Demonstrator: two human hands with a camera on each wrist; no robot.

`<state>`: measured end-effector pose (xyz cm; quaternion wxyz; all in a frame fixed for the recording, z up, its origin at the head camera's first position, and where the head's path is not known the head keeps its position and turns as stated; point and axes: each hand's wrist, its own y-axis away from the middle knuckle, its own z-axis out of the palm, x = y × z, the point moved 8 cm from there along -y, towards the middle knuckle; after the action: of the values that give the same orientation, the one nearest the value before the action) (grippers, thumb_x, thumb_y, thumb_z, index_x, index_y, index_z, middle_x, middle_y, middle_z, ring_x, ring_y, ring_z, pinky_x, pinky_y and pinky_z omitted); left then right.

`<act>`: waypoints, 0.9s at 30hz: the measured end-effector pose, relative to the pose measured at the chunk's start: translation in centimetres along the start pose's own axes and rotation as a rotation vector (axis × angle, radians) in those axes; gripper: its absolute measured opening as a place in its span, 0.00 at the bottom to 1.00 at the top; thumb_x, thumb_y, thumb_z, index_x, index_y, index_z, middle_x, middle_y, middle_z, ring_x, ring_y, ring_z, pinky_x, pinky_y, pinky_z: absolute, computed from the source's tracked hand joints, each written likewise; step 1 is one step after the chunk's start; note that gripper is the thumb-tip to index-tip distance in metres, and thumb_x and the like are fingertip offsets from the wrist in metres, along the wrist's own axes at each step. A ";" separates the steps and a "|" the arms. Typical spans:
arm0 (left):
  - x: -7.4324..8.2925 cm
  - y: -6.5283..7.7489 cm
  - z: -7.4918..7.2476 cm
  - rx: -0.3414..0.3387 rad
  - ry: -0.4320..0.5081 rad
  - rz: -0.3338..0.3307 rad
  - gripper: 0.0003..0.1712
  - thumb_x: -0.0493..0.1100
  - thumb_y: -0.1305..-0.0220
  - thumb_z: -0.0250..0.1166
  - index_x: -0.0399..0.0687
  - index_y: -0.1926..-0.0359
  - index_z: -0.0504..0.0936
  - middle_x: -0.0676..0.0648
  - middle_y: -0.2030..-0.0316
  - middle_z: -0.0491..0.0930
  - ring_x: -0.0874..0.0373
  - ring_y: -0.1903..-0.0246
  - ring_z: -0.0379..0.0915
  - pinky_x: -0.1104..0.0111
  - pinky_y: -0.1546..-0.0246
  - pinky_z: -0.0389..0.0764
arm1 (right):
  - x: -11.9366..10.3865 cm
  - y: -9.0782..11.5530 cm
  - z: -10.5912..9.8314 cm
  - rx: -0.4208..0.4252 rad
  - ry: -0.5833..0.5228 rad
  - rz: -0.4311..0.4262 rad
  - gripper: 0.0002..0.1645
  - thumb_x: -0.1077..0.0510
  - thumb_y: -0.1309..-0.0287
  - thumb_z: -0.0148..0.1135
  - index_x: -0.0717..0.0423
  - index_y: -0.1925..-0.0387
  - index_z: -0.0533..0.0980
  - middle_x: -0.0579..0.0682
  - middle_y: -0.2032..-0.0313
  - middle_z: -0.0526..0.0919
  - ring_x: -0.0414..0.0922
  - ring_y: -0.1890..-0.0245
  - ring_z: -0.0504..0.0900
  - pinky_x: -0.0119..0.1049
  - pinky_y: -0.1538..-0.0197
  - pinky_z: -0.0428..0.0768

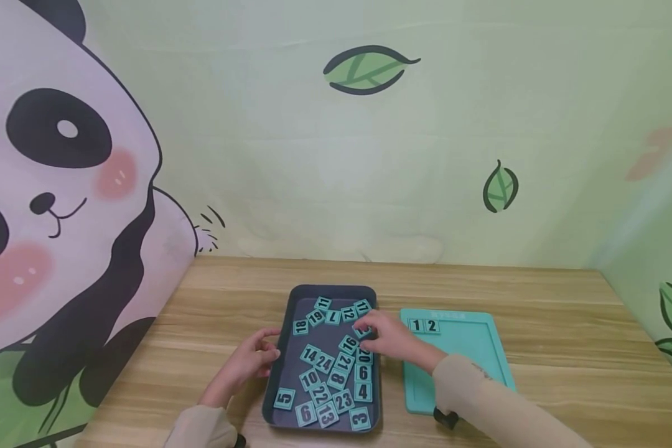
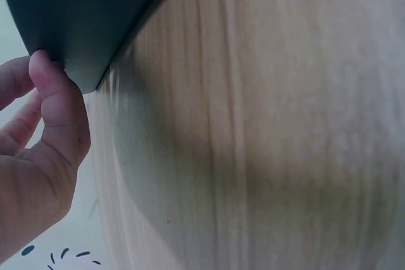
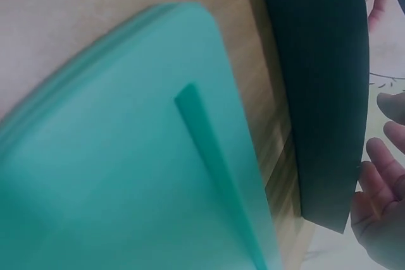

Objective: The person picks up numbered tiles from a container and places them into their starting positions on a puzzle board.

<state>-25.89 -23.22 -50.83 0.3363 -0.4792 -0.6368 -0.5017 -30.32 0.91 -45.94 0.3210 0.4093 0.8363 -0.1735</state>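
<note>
Beige sleeve [image 1: 501,392] at four o'clock, my right grip [image 1: 390,336] spreads over square turquoise tiles [image 1: 349,344]; my parted left grip [image 1: 254,356] touches the dark rectangular tray [image 1: 285,366] at nine.

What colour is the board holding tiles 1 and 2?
Turquoise; the board shows best in the head view.
</note>
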 end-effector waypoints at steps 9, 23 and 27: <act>-0.1 0.0 0.2 0.004 0.003 -0.008 0.26 0.30 0.45 0.54 0.45 0.44 0.67 0.45 0.70 0.67 0.55 0.73 0.67 0.69 0.78 0.72 | 0.3 -0.1 -0.8 0.044 -0.006 0.034 0.18 0.60 0.52 0.61 0.56 0.55 0.75 0.52 0.61 0.76 0.48 0.60 0.73 0.38 0.60 0.73; 0.2 0.3 0.1 0.007 -0.005 -0.003 0.25 0.30 0.45 0.55 0.44 0.44 0.68 0.45 0.70 0.67 0.55 0.73 0.67 0.69 0.78 0.72 | 0.7 0.6 -2.3 0.062 -0.040 0.088 0.17 0.60 0.52 0.60 0.55 0.56 0.75 0.51 0.60 0.76 0.49 0.58 0.73 0.39 0.60 0.74; 0.3 0.3 0.0 0.008 -0.012 -0.008 0.25 0.30 0.45 0.55 0.45 0.44 0.68 0.45 0.70 0.67 0.55 0.72 0.67 0.69 0.77 0.72 | 0.6 0.9 -2.4 0.054 -0.036 0.073 0.18 0.62 0.53 0.61 0.57 0.56 0.76 0.53 0.61 0.76 0.49 0.59 0.73 0.39 0.60 0.74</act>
<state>-25.72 -23.12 -50.50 0.3326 -0.4783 -0.6427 -0.4976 -30.80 3.08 -44.63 0.3312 0.4448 0.8098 -0.1916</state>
